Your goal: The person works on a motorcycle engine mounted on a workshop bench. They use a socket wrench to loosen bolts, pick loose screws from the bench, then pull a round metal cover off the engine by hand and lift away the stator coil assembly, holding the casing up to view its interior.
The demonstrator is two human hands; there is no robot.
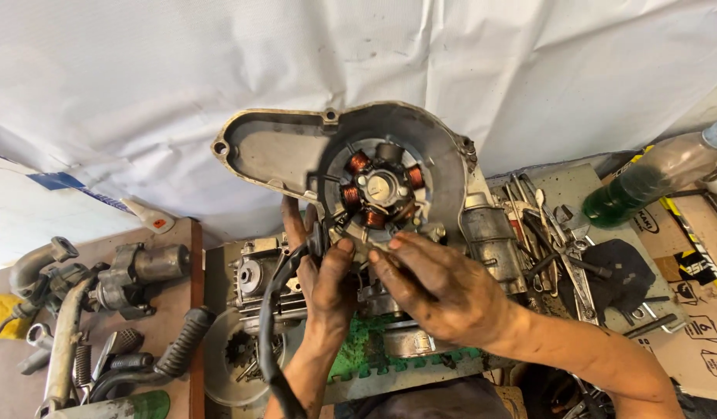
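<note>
I hold up a grey metal engine side cover [277,147] with its inner face toward me. Inside it sits a round stator [378,189] with several copper coils. My left hand [321,271] grips the cover's lower edge, where a black cable [271,326] with a rubber grommet leaves the cover and hangs down. My right hand [436,291] grips the lower edge just right of the stator, fingertips close to those of my left hand. Both hands are smeared with grease. Behind and below them lies an engine block [257,283].
A white tarp [180,70] hangs behind. Wrenches and other tools [556,233] lie at the right beside a plastic bottle of green liquid [645,182]. On the wooden board at the left lie metal parts, a carburettor-like piece [137,275], springs and a ribbed black rubber pedal [184,341].
</note>
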